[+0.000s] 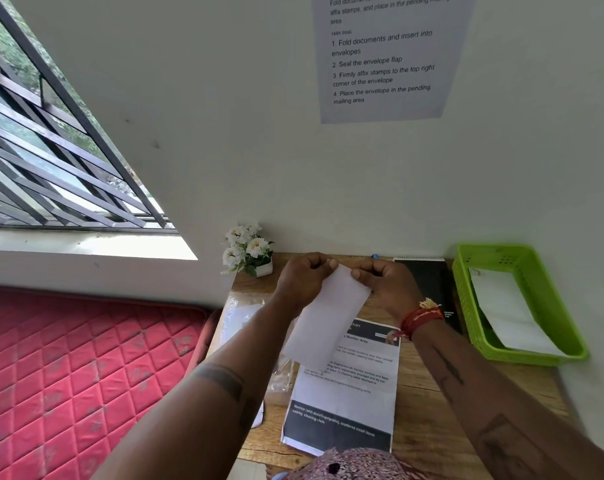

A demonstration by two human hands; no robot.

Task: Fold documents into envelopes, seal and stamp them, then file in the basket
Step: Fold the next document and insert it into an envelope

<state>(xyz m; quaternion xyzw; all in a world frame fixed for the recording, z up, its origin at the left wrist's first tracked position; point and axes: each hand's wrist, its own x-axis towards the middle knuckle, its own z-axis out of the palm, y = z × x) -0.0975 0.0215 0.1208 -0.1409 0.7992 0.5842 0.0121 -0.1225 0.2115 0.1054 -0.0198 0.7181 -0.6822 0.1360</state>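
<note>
Seen from the head camera, a person holds a long white paper envelope [328, 313] up in the air over a brown wooden desk [428, 403]. The left hand [302, 277] has its fingers curled and pinches the top end of the envelope on the left side. The right hand [385, 280] has its fingers curled too and pinches the same top end on the right side. The 2 hands are close together, and the envelope hangs down from them, tilted toward the person. The right wrist wears red and orange thread bands [420, 318]. Under the envelope, flat on the desk, lies a white printed paper sheet with dark bands [349, 403]. To the left of it lies a clear plastic bag with white paper inside [240, 320]. At the back of the desk, near the wall, stands a small white pot of white flowers [248, 249]. A black notebook [432, 285] lies behind the right hand. To the right of the notebook sits a bright green plastic basket [539, 282], and 1 white envelope in it [504, 310] leans on its side. A white printed notice [385, 57] hangs on the wall above. A red quilted mattress [75, 368] lies left of the desk.
</note>
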